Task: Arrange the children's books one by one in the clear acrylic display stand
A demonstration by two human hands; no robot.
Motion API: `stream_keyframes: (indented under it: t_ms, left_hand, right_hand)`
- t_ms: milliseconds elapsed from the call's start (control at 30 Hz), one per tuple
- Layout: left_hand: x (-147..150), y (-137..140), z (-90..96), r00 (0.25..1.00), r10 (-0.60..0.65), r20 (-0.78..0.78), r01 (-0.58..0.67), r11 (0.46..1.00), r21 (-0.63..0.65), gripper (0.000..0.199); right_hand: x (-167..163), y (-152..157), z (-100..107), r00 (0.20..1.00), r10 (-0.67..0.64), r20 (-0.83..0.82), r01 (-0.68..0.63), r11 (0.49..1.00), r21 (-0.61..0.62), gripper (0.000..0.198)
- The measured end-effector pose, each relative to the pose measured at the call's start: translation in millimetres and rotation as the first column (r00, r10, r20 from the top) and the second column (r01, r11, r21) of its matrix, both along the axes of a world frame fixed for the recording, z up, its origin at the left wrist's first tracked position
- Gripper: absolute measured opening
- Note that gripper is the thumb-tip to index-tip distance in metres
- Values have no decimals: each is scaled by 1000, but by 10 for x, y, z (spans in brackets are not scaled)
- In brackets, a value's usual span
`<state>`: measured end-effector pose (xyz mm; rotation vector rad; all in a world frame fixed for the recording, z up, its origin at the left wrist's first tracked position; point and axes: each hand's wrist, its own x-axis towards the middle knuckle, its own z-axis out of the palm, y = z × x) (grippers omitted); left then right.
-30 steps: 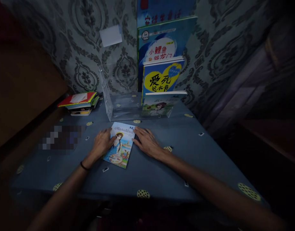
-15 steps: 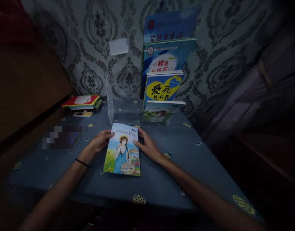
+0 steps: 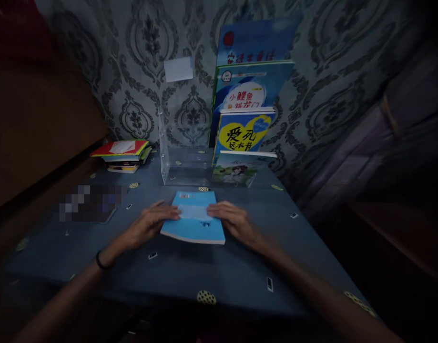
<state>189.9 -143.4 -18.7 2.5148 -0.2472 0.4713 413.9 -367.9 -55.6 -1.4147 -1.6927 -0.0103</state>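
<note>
A light-blue paperback book (image 3: 193, 231) is tilted between my hands above the table, its plain back cover facing up and its page edges showing at the near side. My left hand (image 3: 152, 220) grips its left edge, fingers lying on the cover. On the opposite edge, my right hand (image 3: 236, 219) holds it the same way; both thumbs are hidden. Just beyond the book stands a clear stepped book rack (image 3: 164, 152). Its right side carries several upright books, among them a blue and yellow one (image 3: 242, 136) and a lower one with a drawn figure (image 3: 236, 171).
A small stack of books (image 3: 124, 155) lies at the table's back left. Nearer me on the left is a pixelated dark flat item (image 3: 93, 205). The blue patterned tablecloth (image 3: 176, 276) covers the table, which meets a papered wall (image 3: 133, 95). A curtain (image 3: 369, 138) hangs at right.
The book has been turned over, from its illustrated front cover to its blue back cover. Both hands have shifted slightly lower and to the right with it.
</note>
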Motion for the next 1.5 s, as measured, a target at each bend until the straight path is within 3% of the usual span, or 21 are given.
stream_keyframes:
  t_ms: [133, 267, 400, 567, 800, 900, 1067, 1200, 1367, 1500]
  left_hand:
    - [-148, -73, -457, 996, -31, -80, 47, 977, 207, 33]
    - [-181, -104, -529, 998, -27, -63, 43, 964, 262, 35]
    - [-163, -118, -495, 999, -4, -49, 18, 955, 297, 36]
    - [-170, -83, -551, 999, 4, -34, 6, 960, 279, 36]
    - [-171, 14, -674, 996, -60, 66, 39, 956, 290, 35]
    - [-159, 22, -690, 991, -66, 117, 31, 960, 279, 33]
    - [-169, 35, -669, 996, -64, 60, 47, 966, 253, 32]
    - [-176, 39, -647, 999, -48, 22, 41, 967, 252, 32]
    - [-183, 28, -636, 999, -39, 13, 34, 966, 256, 30]
    - [-188, 43, -637, 998, -56, 31, 46, 964, 261, 29]
  right_hand:
    - [-63, -168, -117, 980, 76, 186, -19, 957, -291, 32]
    - [-147, -82, 108, 956, 148, 252, -16, 888, -459, 35]
    - [-482, 385, 228, 967, 170, 187, -54, 863, -503, 39]
    - [-690, 820, 90, 992, 60, 115, 12, 841, -541, 55]
    - [-107, 659, -213, 948, -209, 238, 307, 794, -525, 59]
    - [8, 575, -259, 934, -237, 267, 345, 790, -507, 61]
    - [-239, 419, -249, 974, -48, 223, 158, 847, -507, 61]
    - [-625, 183, -212, 985, 113, 133, -29, 857, -515, 59]
    - [-975, -188, -123, 988, 153, 26, -120, 857, -501, 55]
    - [-903, -349, -74, 986, 167, -7, -146, 842, -520, 51]
